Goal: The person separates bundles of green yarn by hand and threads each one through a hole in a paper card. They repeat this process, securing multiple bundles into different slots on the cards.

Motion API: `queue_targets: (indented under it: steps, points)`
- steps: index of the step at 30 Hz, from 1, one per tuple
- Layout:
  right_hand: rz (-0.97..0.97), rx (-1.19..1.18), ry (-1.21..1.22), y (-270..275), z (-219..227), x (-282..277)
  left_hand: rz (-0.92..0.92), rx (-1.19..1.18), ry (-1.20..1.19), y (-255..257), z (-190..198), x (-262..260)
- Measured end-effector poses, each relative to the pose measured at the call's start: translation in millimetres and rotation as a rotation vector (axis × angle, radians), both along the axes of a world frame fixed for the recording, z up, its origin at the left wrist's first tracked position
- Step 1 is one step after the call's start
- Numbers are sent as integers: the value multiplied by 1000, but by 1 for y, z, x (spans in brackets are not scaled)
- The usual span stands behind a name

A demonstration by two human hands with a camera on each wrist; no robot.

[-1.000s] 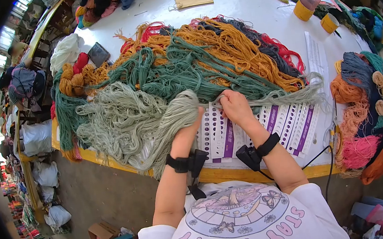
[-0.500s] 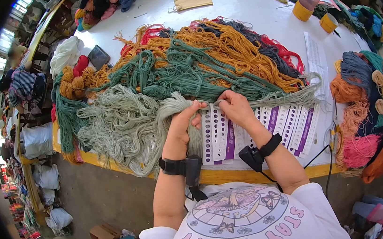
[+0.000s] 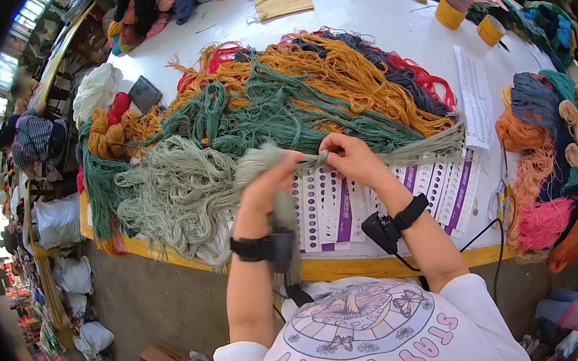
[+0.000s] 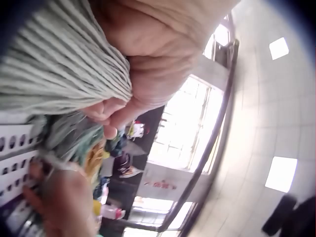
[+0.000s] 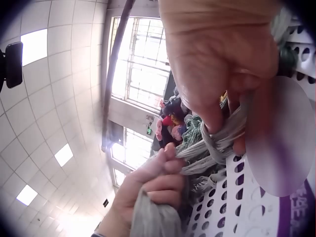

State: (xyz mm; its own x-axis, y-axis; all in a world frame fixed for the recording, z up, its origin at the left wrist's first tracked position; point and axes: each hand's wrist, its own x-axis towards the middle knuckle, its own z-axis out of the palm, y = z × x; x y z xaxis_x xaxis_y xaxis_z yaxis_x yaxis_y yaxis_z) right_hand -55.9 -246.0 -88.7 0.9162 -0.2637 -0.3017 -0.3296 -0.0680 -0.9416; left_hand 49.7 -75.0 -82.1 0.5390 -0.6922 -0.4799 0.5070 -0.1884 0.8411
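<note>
A pale grey-green yarn hank (image 3: 258,164) wraps over my left hand (image 3: 269,183), and its strands hang down past the wrist. In the left wrist view, the curled fingers of my left hand (image 4: 148,64) grip the thick bundle (image 4: 59,64). My right hand (image 3: 354,160) pinches a knotted strand just to the right, at the pile's front edge. The right wrist view has my right hand (image 5: 222,64) with fingers round a loop of pale yarn (image 5: 215,145), and my left hand (image 5: 158,182) holding the same strands. Loose pale yarn (image 3: 175,186) lies at the left.
Green (image 3: 259,105) and mustard yarn (image 3: 356,80) are heaped behind the hands. Perforated white and purple cards (image 3: 342,206) lie beneath, near the yellow table edge (image 3: 356,268). Yellow-banded containers (image 3: 452,12) stand at the back right; more yarn (image 3: 538,173) sits right.
My left hand has moved slightly left and turned, bringing the pale hank round it with strands now hanging down. My right hand has shifted slightly left, still pinching the strand.
</note>
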Motion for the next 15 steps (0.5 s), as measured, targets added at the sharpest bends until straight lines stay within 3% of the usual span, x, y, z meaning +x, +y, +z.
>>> queue_targets:
  steps: [2,6,9,12,13,14,15]
  points:
    - [-15,41,54,0,3,0,204,-175,112,26,14,22]
    - [-40,32,80,2,4,0,623,-284,76,85,44,78]
    - [-54,-11,58,4,2,1,948,-74,-343,73,53,73]
    - [-70,-89,53,7,4,2,638,246,-1065,40,36,34]
    - [-67,-140,75,7,5,2,518,233,-1060,28,15,16]
    - [-63,-191,100,8,6,2,253,87,-1305,11,2,5]
    - [-60,-256,46,8,4,1,140,21,-1148,1,18,-19]
